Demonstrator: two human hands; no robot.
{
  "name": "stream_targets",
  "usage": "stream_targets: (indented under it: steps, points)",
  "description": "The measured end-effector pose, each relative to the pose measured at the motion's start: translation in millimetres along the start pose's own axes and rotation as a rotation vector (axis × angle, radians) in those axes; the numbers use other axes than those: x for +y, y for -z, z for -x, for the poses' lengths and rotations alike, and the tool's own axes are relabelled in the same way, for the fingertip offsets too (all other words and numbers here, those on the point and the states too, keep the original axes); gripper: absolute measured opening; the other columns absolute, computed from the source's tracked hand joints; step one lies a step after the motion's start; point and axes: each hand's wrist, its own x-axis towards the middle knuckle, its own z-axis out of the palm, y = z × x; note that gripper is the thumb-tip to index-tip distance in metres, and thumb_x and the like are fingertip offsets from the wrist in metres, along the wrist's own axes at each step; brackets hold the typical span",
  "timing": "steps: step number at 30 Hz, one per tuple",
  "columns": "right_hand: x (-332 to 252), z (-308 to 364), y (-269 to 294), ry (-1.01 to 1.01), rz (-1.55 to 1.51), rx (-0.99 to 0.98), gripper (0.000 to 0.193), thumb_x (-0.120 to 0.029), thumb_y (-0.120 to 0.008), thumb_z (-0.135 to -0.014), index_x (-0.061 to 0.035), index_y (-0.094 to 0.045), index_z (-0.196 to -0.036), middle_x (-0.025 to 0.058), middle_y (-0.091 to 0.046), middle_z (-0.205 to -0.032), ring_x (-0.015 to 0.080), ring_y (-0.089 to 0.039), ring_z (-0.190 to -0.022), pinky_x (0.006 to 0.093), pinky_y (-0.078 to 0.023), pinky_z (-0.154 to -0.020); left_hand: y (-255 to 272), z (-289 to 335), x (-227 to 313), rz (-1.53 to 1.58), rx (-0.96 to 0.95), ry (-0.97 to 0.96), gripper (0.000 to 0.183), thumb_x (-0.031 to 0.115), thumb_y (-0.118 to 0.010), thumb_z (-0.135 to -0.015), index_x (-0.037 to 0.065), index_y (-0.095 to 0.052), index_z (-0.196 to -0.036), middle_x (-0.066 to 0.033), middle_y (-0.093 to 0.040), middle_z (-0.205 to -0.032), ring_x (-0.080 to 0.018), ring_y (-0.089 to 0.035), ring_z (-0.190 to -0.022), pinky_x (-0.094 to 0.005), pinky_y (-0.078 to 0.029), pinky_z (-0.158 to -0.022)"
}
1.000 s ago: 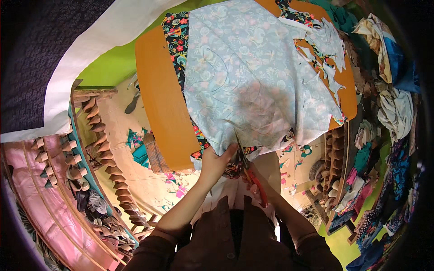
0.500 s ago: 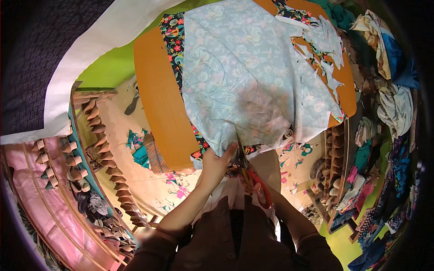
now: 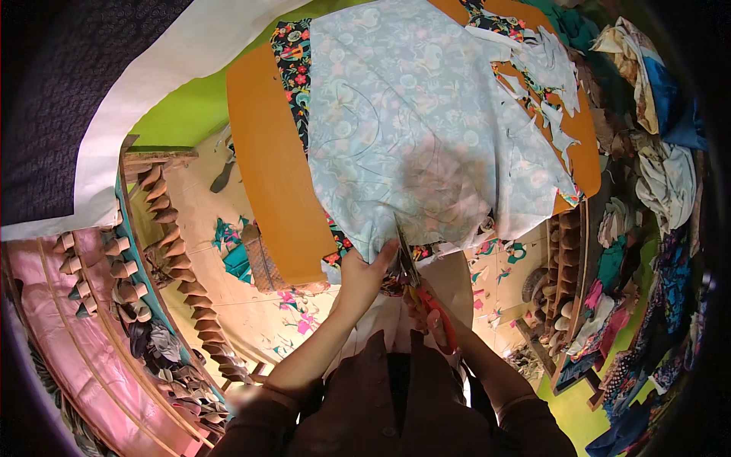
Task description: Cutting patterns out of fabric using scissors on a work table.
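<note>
A large pale fabric piece (image 3: 403,107), with a floral pattern showing faintly through its back and a curved line drawn on it, covers much of the orange table (image 3: 266,175). My left hand (image 3: 364,278) pinches its near edge, where the cloth bunches up. Close beside it, my right hand (image 3: 426,308) grips red-handled scissors (image 3: 406,247). Their blades point away from me and lie at the cloth's near edge, just right of my left thumb. Dark floral fabric (image 3: 291,61) shows along the left side of the pale piece.
Ragged fabric scraps (image 3: 548,91) lie at the table's right. Shoe lasts (image 3: 179,263) line racks on the left. Heaped cloths (image 3: 666,183) hang at the right. Coloured offcuts (image 3: 301,316) litter the floor. A dark cloth with a white border (image 3: 99,152) fills the upper left.
My right hand and the scissors' handles have shifted slightly. My left hand keeps its pinch in nearly the same place, and the fabric has barely moved.
</note>
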Motion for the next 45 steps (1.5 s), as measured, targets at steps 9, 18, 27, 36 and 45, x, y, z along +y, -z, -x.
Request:
stream_targets:
  steps: [9, 18, 27, 36, 45]
  points:
    - [-9.5, 9.2, -7.5, 0.032, 0.084, -0.047, 0.085, -0.071, -0.047, -0.067, -0.008, -0.033, -0.122, -0.0011, -0.039, -0.082, 0.0049, -0.038, -0.062, 0.0188, -0.032, -0.049, 3.5, -0.9, -0.2, 0.077, -0.007, 0.039, 0.019, 0.018, -0.059, -0.082, 0.0, -0.061, -0.087, -0.0005, -0.058, -0.07, -0.0059, -0.047, -0.062, -0.0227, -0.039, -0.058]
    - [-2.4, 0.4, -7.5, 0.031, -0.025, -0.005, 0.091, -0.076, -0.05, -0.057, -0.0104, -0.037, -0.118, -0.0027, -0.038, -0.078, 0.0043, -0.033, -0.054, 0.0176, -0.028, -0.042, 7.5, -1.6, -2.5, 0.05, -0.095, 0.018, 0.017, 0.018, -0.06, -0.081, 0.001, -0.061, -0.082, 0.0019, -0.055, -0.065, -0.0047, -0.045, -0.058, -0.0219, -0.037, -0.054]
    - [5.2, 3.6, 4.9, -0.069, -0.056, 0.016, 0.085, -0.075, -0.052, -0.054, -0.0096, -0.041, -0.107, -0.0032, -0.038, -0.07, 0.004, -0.032, -0.046, 0.018, -0.027, -0.038, 16.6, -3.8, -1.4, 0.062, -0.171, 0.098, 0.016, 0.017, -0.061, -0.08, 0.002, -0.06, -0.084, 0.0025, -0.054, -0.066, -0.0053, -0.045, -0.059, -0.0222, -0.037, -0.055]
    - [-28.5, 10.2, -4.8, -0.075, 0.102, -0.055, 0.088, -0.078, -0.046, -0.058, -0.0095, -0.039, -0.114, -0.0034, -0.039, -0.072, 0.0027, -0.034, -0.049, 0.0166, -0.028, -0.04, 32.9, -1.8, 4.3, -0.032, -0.324, 0.102, 0.02, 0.014, -0.061, -0.079, -0.001, -0.058, -0.091, -0.0028, -0.06, -0.081, -0.0094, -0.054, -0.074, -0.0252, -0.043, -0.068]
    - [-41.9, 13.8, -3.4, -0.072, 0.157, -0.079, 0.094, -0.078, -0.047, -0.058, -0.0064, -0.038, -0.117, -0.0032, -0.034, -0.07, 0.0021, -0.028, -0.048, 0.0161, -0.023, -0.04, 48.0, -6.0, 1.8, -0.136, -0.351, 0.088, 0.025, 0.016, -0.063, -0.077, 0.0, -0.057, -0.095, -0.0043, -0.06, -0.082, -0.012, -0.055, -0.075, -0.0263, -0.043, -0.07]
